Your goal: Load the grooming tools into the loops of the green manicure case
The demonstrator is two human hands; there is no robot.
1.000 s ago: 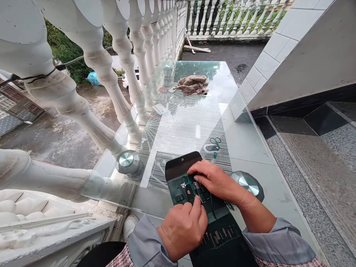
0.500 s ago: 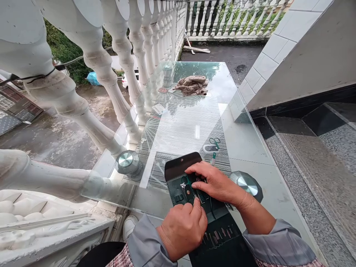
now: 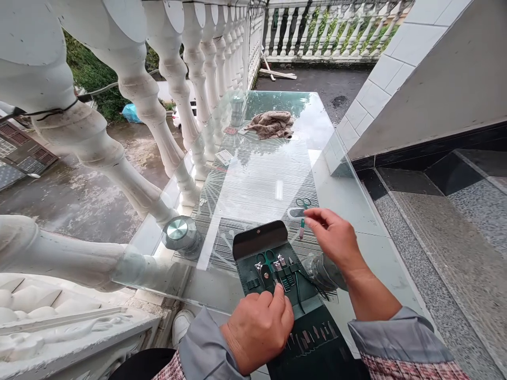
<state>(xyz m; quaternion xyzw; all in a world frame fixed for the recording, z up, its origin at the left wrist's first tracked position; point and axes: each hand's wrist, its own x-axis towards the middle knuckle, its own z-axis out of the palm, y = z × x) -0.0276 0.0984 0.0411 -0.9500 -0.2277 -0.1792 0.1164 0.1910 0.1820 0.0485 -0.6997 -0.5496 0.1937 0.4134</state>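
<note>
An unfolded dark green manicure case (image 3: 259, 248) lies at the near end of the glass table. Its straps hold nail clippers (image 3: 277, 265), green-handled scissors (image 3: 266, 257) and a pair of nippers (image 3: 299, 285). Several slim metal tools (image 3: 315, 333) sit in the lower flap. My left hand (image 3: 259, 326) is closed on the case, thumb and forefinger at its middle. My right hand (image 3: 335, 235) reaches past the case, thumb and forefinger slightly apart at the top of a small green-handled tool (image 3: 302, 229). Beside it lie a dark oval piece in clear wrapping (image 3: 295, 213) and another pair of green scissors (image 3: 303, 202).
A crumpled brown cloth (image 3: 271, 125) lies at the far end of the glass table (image 3: 257, 184), with a small white card (image 3: 224, 157) left of it. Faceted glass legs (image 3: 182, 236) support the tabletop. White balusters (image 3: 146, 105) run along the left; stone steps (image 3: 439, 227) rise at right.
My right hand has left the case and moved up and right to the loose tools on the glass, uncovering the clippers. My left hand has stayed on the case.
</note>
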